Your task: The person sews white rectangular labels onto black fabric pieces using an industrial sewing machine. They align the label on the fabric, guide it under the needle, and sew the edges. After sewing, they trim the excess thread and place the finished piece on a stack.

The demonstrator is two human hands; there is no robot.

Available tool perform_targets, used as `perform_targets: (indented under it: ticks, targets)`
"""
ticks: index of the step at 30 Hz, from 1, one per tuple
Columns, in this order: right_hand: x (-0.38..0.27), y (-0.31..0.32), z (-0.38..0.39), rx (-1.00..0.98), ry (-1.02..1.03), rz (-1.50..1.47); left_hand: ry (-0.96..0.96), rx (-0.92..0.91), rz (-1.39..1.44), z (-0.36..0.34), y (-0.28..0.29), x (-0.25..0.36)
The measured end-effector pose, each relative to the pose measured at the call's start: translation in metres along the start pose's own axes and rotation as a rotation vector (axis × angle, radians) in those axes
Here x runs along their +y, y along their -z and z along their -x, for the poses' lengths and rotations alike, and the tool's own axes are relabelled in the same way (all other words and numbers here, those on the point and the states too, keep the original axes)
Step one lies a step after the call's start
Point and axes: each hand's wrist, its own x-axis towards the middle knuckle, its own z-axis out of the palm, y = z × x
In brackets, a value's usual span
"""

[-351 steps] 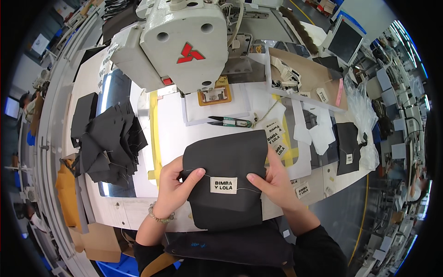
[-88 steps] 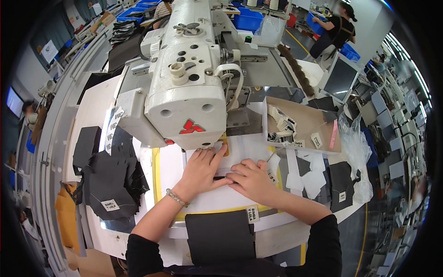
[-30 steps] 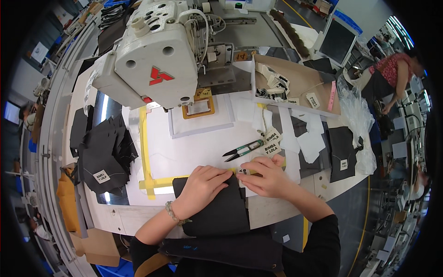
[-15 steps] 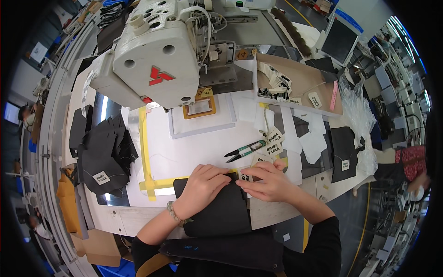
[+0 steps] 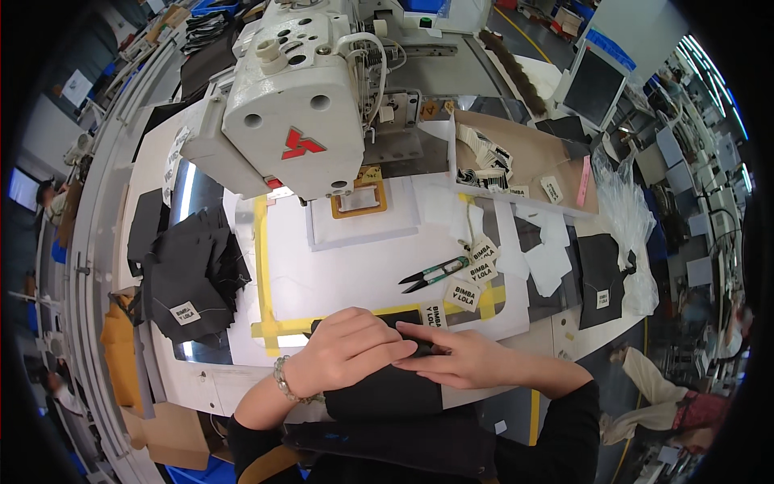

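Both my hands meet over a black fabric piece (image 5: 384, 397) at the near edge of the work table. My left hand (image 5: 348, 355), fingers curled together, grips the fabric's upper part. Against it, my right hand (image 5: 463, 356) pinches the fabric with thumb and fingertips; the exact pinch is partly hidden. Just beyond the right fingers, a small cream label (image 5: 435, 315) with dark print lies at the fabric's far edge. Farther off are another loose label (image 5: 462, 295) and thread snips (image 5: 434, 274) with green handles, both on the white sheet edged with yellow tape.
A white sewing machine head (image 5: 294, 121) stands at the far side, a brown-framed clamp (image 5: 360, 214) below it. Stacked black pieces (image 5: 189, 282) lie left. A cardboard box (image 5: 556, 165) of labels sits right, near a black piece (image 5: 601, 266) and clear plastic (image 5: 633, 234).
My hands have drawn closer together and slightly nearer to me over the fabric. The label by my right fingers is now more exposed beyond them. A person at the right has shifted.
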Motion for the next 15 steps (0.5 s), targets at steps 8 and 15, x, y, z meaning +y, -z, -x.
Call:
perform_targets:
  ticks: [8, 15]
  targets:
    - [-0.003, 0.017, -0.01, -0.098, -0.514, -0.35, 0.134, 0.041, -0.055, 0.015, -0.026, 0.016]
    - [0.016, 0.01, 0.002, 0.146, -0.375, -0.479, 0.123, -0.369, -0.37, 0.069, -0.051, 0.033]
